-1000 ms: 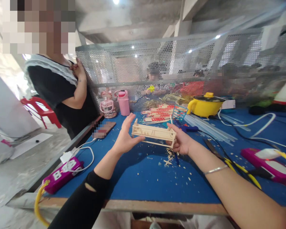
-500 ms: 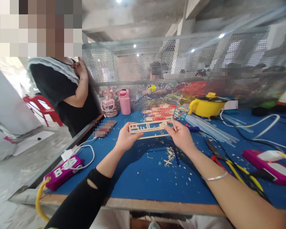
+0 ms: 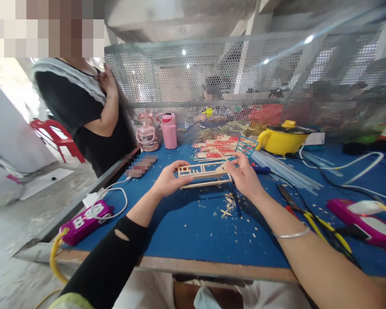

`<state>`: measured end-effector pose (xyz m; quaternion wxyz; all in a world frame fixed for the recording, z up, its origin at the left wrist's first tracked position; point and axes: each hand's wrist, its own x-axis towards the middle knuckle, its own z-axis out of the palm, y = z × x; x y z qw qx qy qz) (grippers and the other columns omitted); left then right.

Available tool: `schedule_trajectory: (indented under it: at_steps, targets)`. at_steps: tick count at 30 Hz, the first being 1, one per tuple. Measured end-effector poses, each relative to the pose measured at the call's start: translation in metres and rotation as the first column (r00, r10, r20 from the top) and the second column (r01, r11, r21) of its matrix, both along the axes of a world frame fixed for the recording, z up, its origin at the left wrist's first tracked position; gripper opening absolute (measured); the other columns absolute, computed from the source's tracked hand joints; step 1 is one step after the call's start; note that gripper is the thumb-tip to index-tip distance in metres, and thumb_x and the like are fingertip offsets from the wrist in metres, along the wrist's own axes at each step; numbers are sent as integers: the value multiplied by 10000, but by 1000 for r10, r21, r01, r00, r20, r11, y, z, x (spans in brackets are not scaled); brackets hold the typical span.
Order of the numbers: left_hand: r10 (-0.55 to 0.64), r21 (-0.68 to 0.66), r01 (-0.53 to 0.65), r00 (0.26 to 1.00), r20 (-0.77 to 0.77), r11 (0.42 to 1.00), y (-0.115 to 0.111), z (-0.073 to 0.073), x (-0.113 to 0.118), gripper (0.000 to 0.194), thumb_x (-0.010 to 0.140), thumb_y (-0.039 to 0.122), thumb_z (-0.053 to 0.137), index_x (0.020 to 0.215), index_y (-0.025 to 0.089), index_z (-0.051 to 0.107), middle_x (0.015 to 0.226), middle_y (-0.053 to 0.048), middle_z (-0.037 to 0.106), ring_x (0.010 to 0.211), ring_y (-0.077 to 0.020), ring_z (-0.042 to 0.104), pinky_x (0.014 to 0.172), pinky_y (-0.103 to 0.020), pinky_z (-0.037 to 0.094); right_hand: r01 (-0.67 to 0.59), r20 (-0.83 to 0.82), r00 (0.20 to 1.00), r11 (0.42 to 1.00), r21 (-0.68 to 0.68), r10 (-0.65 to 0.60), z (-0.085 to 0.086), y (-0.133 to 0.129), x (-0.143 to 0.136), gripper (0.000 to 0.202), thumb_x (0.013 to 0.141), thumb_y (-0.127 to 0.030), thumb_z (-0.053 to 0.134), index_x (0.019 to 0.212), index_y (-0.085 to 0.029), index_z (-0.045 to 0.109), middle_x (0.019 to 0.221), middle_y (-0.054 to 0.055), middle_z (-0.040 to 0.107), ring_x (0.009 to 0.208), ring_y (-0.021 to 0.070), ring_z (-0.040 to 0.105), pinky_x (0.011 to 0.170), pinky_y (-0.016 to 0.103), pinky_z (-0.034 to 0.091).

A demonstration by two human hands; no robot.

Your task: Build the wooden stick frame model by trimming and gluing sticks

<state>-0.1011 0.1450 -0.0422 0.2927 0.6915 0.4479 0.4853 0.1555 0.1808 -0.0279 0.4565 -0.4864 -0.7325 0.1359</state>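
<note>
A small frame built of thin wooden sticks (image 3: pixel 197 175) is held up above the blue tabletop. My left hand (image 3: pixel 167 179) grips its left end, thumb along the near side. At the right end, my right hand (image 3: pixel 242 175) pinches the frame, with part of a stick jutting up from its fingers. Short stick pieces fill one face of the frame. Below and to the right lie wood scraps (image 3: pixel 227 206) and a dark blue slim tool (image 3: pixel 236 201). Just behind my right hand is a blue lattice piece (image 3: pixel 246 146).
Bundled red-and-cream sticks (image 3: pixel 214 146) lie behind the frame. Clear glue sticks (image 3: pixel 286 171), pliers with yellow handles (image 3: pixel 328 231) and a yellow pot (image 3: pixel 284 139) are right. Purple power strips (image 3: pixel 86 223) flank both sides. A person (image 3: pixel 83 103) stands at left beside a pink bottle (image 3: pixel 169 131).
The wooden frame has shifted slightly and tilted a little in both hands. My right fingers have moved, and the upright stick there now leans left. The view has dipped slightly.
</note>
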Motion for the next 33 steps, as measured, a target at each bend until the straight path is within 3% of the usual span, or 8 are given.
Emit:
schedule_trajectory:
  at_steps: [3, 6, 8, 11, 21, 33]
  targets:
    - [6, 29, -6, 1000, 5, 1000, -1, 1, 2, 476, 684, 366, 737, 1090, 166, 588, 1049, -87, 648, 931, -195, 603, 832, -320, 467, 0, 112, 994, 987, 158, -18, 9, -6, 1, 243, 926, -401, 369, 1022, -215, 493, 920, 61, 603, 776, 199, 569, 697, 323, 421]
    - [-47, -39, 51, 995, 85, 998, -3, 5, 3, 486, 666, 331, 751, 1085, 156, 581, 981, -73, 653, 845, -170, 613, 762, -293, 477, -168, 281, 956, 943, 286, 85, 13, -8, 1, 129, 917, -277, 421, 869, -213, 522, 869, 58, 585, 844, 209, 547, 763, 333, 422]
    - [-94, -119, 114, 982, 166, 986, -4, 9, 2, 505, 642, 291, 766, 1084, 152, 566, 909, -45, 646, 761, -139, 602, 706, -269, 473, -281, 329, 928, 904, 322, 171, 13, -8, 1, 108, 911, -231, 446, 872, -205, 542, 880, 63, 584, 877, 206, 539, 801, 336, 427]
    - [-126, -208, 178, 963, 238, 962, -8, 16, 0, 554, 608, 224, 780, 1107, 148, 551, 858, -11, 629, 714, -108, 578, 688, -250, 465, -353, 343, 910, 866, 354, 231, 12, -9, -1, 114, 908, -205, 470, 915, -196, 584, 917, 73, 596, 908, 203, 540, 824, 342, 438]
    - [-130, -210, 167, 975, 180, 963, -14, 21, 3, 461, 573, 197, 789, 979, 154, 575, 913, -27, 641, 757, -124, 586, 713, -268, 463, -347, 332, 918, 847, 403, 218, 13, -13, -3, 148, 892, -210, 510, 900, -211, 658, 863, 63, 605, 853, 198, 559, 765, 350, 463]
    - [-175, -206, 209, 970, 169, 956, -14, 19, 4, 484, 596, 222, 792, 1017, 158, 563, 895, -28, 643, 765, -127, 597, 716, -264, 470, -362, 364, 908, 822, 439, 206, 15, -16, -6, 169, 889, -213, 512, 886, -202, 681, 823, 64, 590, 804, 194, 526, 719, 336, 454]
